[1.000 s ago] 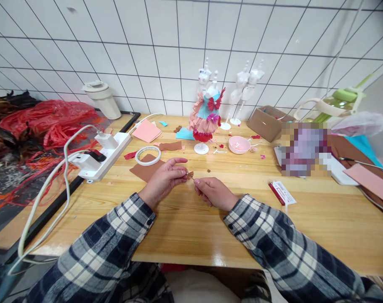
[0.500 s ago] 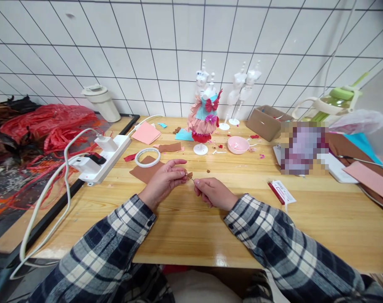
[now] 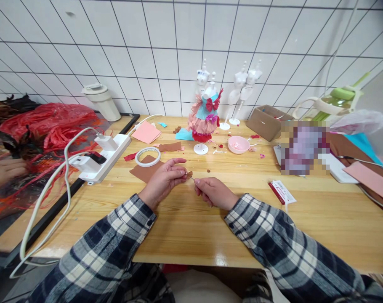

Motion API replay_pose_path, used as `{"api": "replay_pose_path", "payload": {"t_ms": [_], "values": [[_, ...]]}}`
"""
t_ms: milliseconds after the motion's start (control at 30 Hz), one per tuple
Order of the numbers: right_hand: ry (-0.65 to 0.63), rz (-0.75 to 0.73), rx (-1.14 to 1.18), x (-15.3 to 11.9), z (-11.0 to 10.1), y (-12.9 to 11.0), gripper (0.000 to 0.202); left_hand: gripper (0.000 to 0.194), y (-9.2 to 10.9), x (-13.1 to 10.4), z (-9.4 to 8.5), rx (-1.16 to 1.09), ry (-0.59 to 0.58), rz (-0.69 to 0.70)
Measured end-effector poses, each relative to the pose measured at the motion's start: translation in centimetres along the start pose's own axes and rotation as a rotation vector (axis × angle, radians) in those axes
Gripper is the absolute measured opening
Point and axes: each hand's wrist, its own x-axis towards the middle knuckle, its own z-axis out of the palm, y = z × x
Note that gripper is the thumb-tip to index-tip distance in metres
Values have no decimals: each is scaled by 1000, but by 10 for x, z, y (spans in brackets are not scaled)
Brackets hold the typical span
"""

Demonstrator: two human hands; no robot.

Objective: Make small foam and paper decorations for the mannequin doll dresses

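Over the middle of the wooden table (image 3: 191,227), my left hand (image 3: 166,179) pinches a small brown pleated piece (image 3: 189,174) between thumb and fingertips. Just right of it, my right hand (image 3: 212,191) is closed on a thin strand (image 3: 192,178) that reaches the brown piece. What the strand is made of is too small to tell. Behind my left hand lie a brown paper sheet (image 3: 141,171) and a white tape roll (image 3: 147,163). A small dress form in a pink and blue paper dress (image 3: 207,115) stands farther back.
A power strip (image 3: 114,155) with white cables lies at the left. A person's hand (image 3: 6,170) rests by red plastic (image 3: 49,122) at the far left. Toward the right are a pink bowl (image 3: 238,144), a brown box (image 3: 265,122) and a red-and-white tag (image 3: 282,192).
A person's hand has come into view at the far left edge. My own hands hold nearly the same pose, with the brown piece turned very slightly.
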Motion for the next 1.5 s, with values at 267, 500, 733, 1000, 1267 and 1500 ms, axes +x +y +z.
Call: {"api": "replay_pose_path", "payload": {"t_ms": [267,500,733,1000,1267,1500], "values": [[2,22,-18,-1,-1,-2,46,41,-1,0,-2,11,-12,5],[4,9,-28,-1,-1,-1,47,40,0,-1,0,16,-31,-8],[8,8,-17,-1,0,-1,45,40,-2,0,-2,22,-36,-2],[231,-16,112,-1,0,0,41,44,0,-1,-1,58,10,30],[243,-130,-99,0,0,-1,23,45,-5,-3,8,382,-44,51],[304,-113,-56,3,0,3,19,48,-3,0,6,428,57,190]]}}
